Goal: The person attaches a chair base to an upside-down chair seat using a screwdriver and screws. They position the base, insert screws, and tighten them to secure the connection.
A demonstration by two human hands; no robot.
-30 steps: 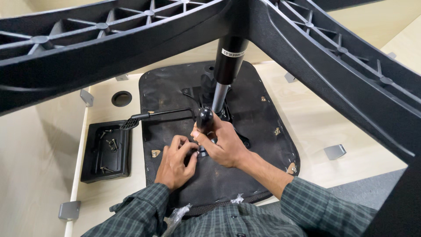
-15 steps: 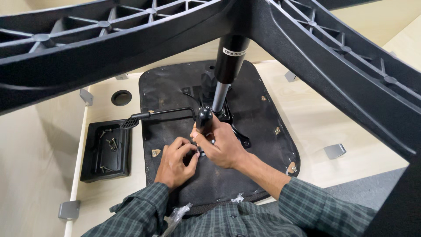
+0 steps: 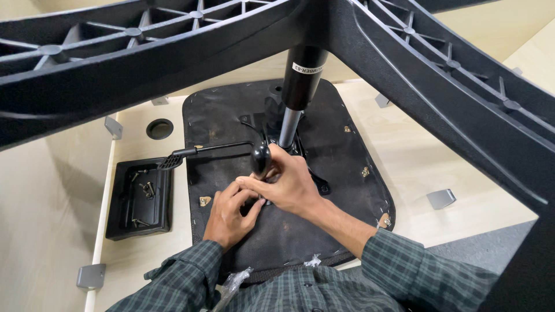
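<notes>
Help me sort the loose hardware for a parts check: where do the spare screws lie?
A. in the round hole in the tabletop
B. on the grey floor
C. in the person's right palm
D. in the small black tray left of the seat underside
D: several screws lie inside the small black tray, which rests on the pale table just left of the black seat underside.

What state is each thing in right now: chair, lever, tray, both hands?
Chair seat: upside down on the table, underside up.
Gas cylinder: upright, fitted into the base.
Star base: on top, legs spread.
Lever: sticking out sideways.
Black tray: open, holding screws.
Left hand: fingertips on the mechanism.
Right hand: beside the black knob, hold unclear.
</notes>
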